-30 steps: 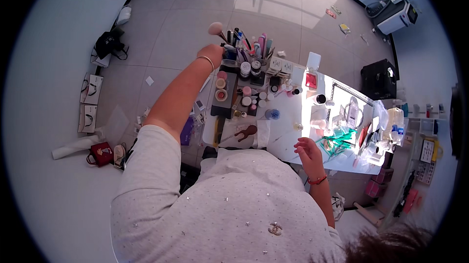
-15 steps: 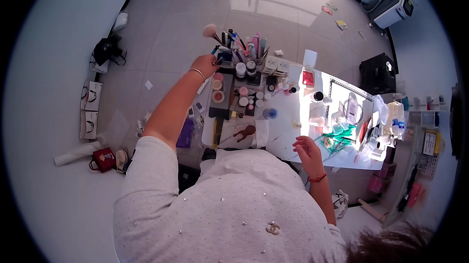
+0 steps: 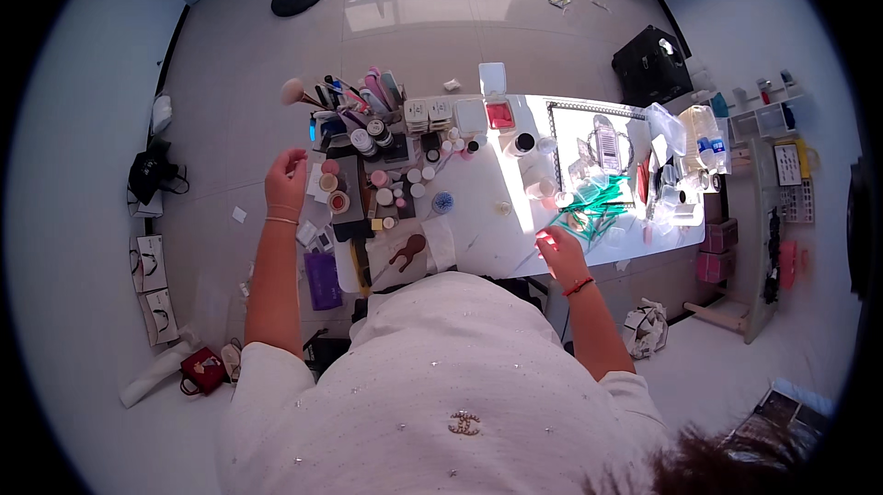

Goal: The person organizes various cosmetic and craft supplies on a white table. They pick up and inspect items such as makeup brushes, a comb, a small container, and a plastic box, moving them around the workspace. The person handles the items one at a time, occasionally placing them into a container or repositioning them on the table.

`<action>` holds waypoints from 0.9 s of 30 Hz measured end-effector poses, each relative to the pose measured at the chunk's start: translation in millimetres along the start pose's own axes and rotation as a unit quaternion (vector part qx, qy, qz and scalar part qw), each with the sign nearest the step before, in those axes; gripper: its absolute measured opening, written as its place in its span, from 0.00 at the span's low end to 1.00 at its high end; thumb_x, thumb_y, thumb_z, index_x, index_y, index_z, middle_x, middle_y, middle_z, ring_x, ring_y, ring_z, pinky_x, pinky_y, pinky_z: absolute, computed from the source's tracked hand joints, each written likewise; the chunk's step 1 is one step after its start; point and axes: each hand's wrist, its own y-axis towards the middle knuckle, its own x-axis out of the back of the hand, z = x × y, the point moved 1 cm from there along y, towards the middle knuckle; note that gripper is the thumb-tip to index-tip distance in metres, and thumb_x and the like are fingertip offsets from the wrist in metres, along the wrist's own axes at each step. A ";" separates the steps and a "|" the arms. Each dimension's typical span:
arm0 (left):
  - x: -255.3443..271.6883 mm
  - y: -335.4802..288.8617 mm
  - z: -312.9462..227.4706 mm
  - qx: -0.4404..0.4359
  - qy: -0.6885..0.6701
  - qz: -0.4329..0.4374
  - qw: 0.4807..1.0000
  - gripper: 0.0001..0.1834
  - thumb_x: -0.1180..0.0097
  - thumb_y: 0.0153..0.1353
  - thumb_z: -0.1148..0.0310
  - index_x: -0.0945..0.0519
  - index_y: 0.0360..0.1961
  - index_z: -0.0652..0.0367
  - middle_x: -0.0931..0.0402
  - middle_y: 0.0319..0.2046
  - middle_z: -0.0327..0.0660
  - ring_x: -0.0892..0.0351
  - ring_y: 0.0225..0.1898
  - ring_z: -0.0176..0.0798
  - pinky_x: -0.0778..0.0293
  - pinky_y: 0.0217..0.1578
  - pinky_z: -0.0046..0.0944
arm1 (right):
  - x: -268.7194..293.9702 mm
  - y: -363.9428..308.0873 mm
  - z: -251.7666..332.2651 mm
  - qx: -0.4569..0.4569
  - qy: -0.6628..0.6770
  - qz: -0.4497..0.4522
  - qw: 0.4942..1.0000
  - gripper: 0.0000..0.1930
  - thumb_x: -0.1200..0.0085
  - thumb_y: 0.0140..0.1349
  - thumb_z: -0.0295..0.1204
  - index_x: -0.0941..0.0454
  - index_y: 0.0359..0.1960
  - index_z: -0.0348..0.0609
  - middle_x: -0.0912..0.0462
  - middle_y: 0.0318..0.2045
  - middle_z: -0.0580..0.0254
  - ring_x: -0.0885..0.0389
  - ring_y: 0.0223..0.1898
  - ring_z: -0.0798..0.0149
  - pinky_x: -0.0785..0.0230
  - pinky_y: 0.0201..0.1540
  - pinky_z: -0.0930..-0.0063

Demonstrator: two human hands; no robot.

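Note:
My left hand (image 3: 287,182) is raised just off the table's left edge, its fingers curled together. Whatever they may hold is hidden or too small to name. Closest to it are small round jars (image 3: 338,201) and a holder packed with pens, files and a fluffy makeup brush (image 3: 294,92). Over the table's front edge, my right hand (image 3: 564,258) hangs with loosely bent fingers apart, its fingertips in sunlight; nothing shows in it. Beside that hand lies a heap of green sticks (image 3: 596,210). Between the hands stand a blue-dotted round container (image 3: 442,202) and several small white-lidded jars (image 3: 417,189).
The white table (image 3: 497,251) also bears a brown hand-shaped piece (image 3: 407,253), an open red-filled case (image 3: 498,115), a black-edged frame (image 3: 598,109) and plastic packs (image 3: 706,150) at right. A purple pouch (image 3: 323,281) is at lower left. A black case (image 3: 651,65) stands on the floor.
My left hand has drawn back from the brush and pen holder toward me. My right hand has shifted slightly closer to the green sticks. The view has turned, so the table appears farther left.

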 end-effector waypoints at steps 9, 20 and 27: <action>-56.8 -114.2 -92.2 -0.133 -0.055 0.141 0.980 0.07 0.46 0.61 0.77 0.21 0.40 0.62 0.20 0.34 0.41 0.21 0.33 0.36 0.26 0.36 0.33 | 20.6 -6.3 -82.0 -0.124 -0.120 -0.159 0.972 0.09 0.43 0.56 0.31 0.20 0.33 0.38 0.17 0.25 0.57 0.18 0.28 0.62 0.26 0.35 0.70; -141.1 -182.0 -96.1 -0.192 0.115 0.374 0.900 0.14 0.40 0.52 0.73 0.21 0.42 0.58 0.23 0.41 0.47 0.24 0.44 0.53 0.27 0.46 0.46 | 104.5 9.1 -159.5 -0.121 -0.181 -0.269 0.938 0.09 0.43 0.54 0.30 0.19 0.35 0.41 0.17 0.30 0.55 0.18 0.33 0.55 0.26 0.39 0.64; -179.6 -198.9 -106.5 -0.144 0.228 0.380 0.885 0.16 0.38 0.52 0.70 0.21 0.44 0.55 0.23 0.42 0.45 0.24 0.46 0.51 0.27 0.48 0.46 | 141.6 -5.6 -191.6 -0.134 -0.148 -0.255 0.946 0.09 0.40 0.52 0.31 0.19 0.35 0.43 0.18 0.30 0.57 0.19 0.33 0.56 0.26 0.39 0.65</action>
